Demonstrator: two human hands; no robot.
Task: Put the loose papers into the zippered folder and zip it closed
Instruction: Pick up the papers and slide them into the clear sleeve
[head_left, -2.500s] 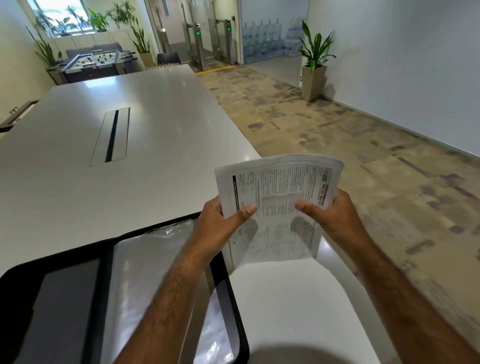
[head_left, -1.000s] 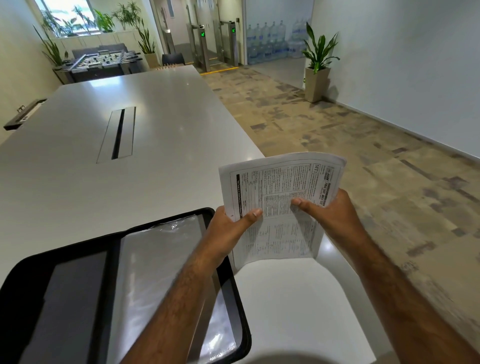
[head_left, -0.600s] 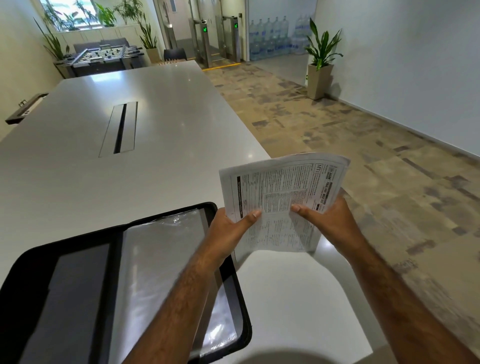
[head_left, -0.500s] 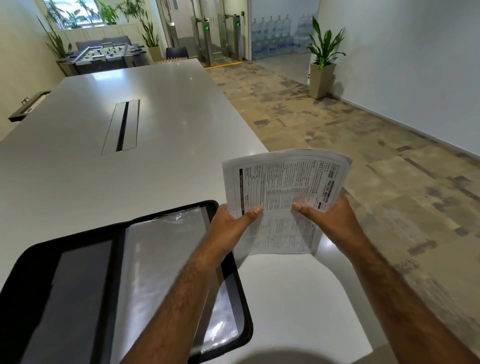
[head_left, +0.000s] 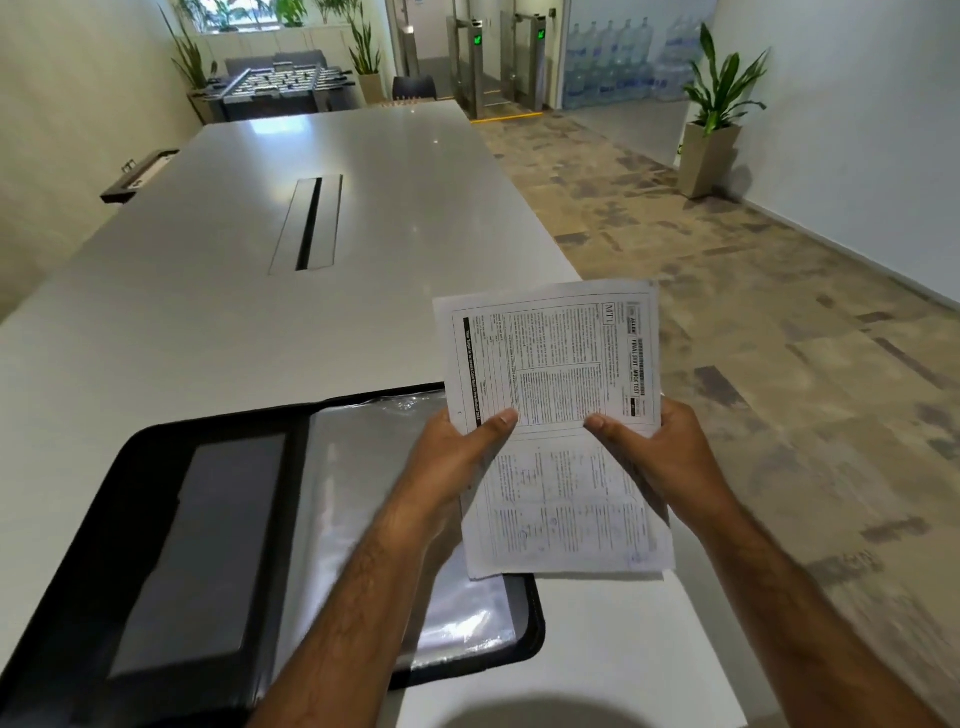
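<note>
Since a moment ago the papers (head_left: 556, 415) have drifted left until their near corner overlaps the folder (head_left: 156, 519), so in the head view I judge insertion is close. My left hand (head_left: 457, 457) and right hand (head_left: 654, 457) each pinch a side, thumbs on top. The printed sheets hang flat, held above the table (head_left: 208, 260); the folder lies open, unzipped, clear sleeve showing.
</note>
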